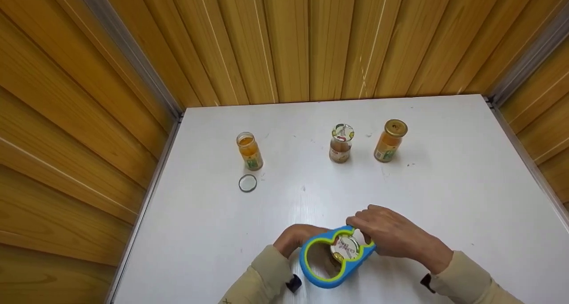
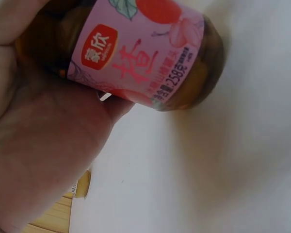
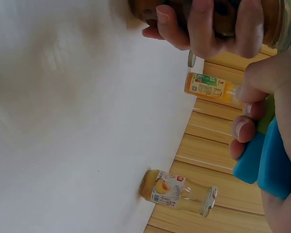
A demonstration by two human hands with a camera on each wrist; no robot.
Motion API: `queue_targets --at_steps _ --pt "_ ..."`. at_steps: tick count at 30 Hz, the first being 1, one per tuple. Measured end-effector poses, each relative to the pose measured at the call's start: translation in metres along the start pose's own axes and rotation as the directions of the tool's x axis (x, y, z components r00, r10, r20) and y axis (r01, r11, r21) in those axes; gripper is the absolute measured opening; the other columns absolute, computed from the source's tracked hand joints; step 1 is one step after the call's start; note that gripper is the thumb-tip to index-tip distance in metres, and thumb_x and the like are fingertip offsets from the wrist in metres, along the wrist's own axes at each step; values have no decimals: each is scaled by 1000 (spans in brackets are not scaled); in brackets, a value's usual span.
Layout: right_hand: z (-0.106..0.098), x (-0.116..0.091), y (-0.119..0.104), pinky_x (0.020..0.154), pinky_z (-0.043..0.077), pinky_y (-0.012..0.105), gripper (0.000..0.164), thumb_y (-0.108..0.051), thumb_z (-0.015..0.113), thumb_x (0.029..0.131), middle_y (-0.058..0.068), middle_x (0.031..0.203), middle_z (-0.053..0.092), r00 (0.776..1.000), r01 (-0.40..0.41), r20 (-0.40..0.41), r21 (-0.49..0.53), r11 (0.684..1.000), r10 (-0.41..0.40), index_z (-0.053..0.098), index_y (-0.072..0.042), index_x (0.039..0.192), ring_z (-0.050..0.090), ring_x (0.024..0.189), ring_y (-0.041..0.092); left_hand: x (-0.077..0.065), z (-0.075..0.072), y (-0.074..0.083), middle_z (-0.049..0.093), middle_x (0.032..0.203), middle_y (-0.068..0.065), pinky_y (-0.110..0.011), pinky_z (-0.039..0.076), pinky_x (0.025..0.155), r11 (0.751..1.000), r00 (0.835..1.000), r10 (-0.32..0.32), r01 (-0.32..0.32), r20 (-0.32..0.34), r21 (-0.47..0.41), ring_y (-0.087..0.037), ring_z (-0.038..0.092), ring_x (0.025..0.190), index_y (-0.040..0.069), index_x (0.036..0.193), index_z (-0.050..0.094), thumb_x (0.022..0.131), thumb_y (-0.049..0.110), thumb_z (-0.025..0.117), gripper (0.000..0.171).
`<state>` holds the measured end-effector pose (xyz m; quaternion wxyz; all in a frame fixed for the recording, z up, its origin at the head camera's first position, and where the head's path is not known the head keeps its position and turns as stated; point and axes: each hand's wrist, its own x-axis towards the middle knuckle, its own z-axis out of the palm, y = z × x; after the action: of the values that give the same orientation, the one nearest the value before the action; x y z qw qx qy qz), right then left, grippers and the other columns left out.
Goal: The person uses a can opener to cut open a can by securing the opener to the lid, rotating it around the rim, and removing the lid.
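My left hand (image 1: 303, 235) grips a glass jar, its fingers wrapped round the side. Dark contents and a pink hawthorn label show on this jar (image 2: 140, 53) in the left wrist view, where it is held tilted above the white table. Over its patterned lid (image 1: 345, 247) sits a blue and lime-green jar opener (image 1: 354, 266), the lid showing through the opening nearer my right hand. My right hand (image 1: 393, 231) holds the opener by its handle end; in the right wrist view the fingers curl round the two blue handle arms (image 3: 276, 162).
Farther back on the white table (image 1: 213, 233) stands an uncapped jar of orange contents (image 1: 251, 156), with a loose lid (image 1: 247, 183) before it. A peach-label jar (image 1: 340, 152) and a gold-lidded jar (image 1: 386, 146) stand to the right. Wood-panelled walls (image 1: 289, 42) enclose the table.
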<state>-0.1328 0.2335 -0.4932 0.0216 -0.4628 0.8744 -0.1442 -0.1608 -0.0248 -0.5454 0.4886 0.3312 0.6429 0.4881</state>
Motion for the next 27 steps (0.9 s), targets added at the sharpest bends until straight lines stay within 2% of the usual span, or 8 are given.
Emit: queue_targets --at_steps 4,7,11,14,17,19,23,27 --pt "-11 1 9 72 51 31 66 7 93 63 -11 82 58 996 -27 -89 -1 1000 27 60 -16 116 49 75 6 5 3 2 61 142 -12 -19 37 109 999 999 22 -23 37 32 2 54 118 -9 146 49 95 -4 68 55" --pt "-20 0 16 71 51 31 65 4 95 63 -10 87 60 987 -83 -139 -34 996 78 61 -14 116 49 76 7 11 4 5 56 145 1 -21 30 115 983 996 33 -47 80 179 1 46 130 3 148 48 89 1 79 67" --pt "-30 -8 22 72 52 33 64 -1 96 66 -8 94 64 970 -189 -159 -35 981 182 62 -12 119 51 79 10 5 4 6 49 145 8 -23 30 114 954 996 -82 86 -29 286 0 41 131 13 148 44 84 13 87 77" --pt "-36 -15 25 73 53 34 66 2 95 66 -6 97 67 954 -245 -183 -29 969 236 62 -11 121 53 80 11 3 1 4 54 142 5 -25 32 115 966 999 -35 42 -35 257 -2 46 130 11 145 47 83 9 87 73" --pt "-41 -22 28 73 53 36 68 7 93 65 -4 98 69 939 -280 -214 -26 960 268 62 -10 123 53 79 13 3 -6 -1 62 137 -5 -26 35 114 975 994 112 -113 17 191 -4 53 126 4 139 56 83 -1 84 63" --pt "-42 -26 29 74 53 37 69 9 92 64 -3 99 69 930 -301 -227 -21 954 288 62 -10 123 54 79 13 1 -13 -5 63 136 -9 -27 37 113 971 987 161 -160 11 175 -4 55 125 3 136 58 84 -3 83 58" --pt "-44 -33 30 75 54 39 71 8 92 64 0 103 71 918 -337 -225 -5 942 327 61 -8 125 56 81 16 -7 -26 -10 62 137 -14 -29 37 113 974 981 172 -155 -91 163 -5 55 125 9 135 59 83 0 84 58" --pt "-45 -38 31 76 55 42 72 7 93 63 4 105 72 910 -362 -214 2 932 354 60 -6 126 59 82 19 -14 -36 -15 61 137 -15 -31 38 113 982 963 160 -133 -215 135 -9 55 124 13 130 62 81 2 86 56"
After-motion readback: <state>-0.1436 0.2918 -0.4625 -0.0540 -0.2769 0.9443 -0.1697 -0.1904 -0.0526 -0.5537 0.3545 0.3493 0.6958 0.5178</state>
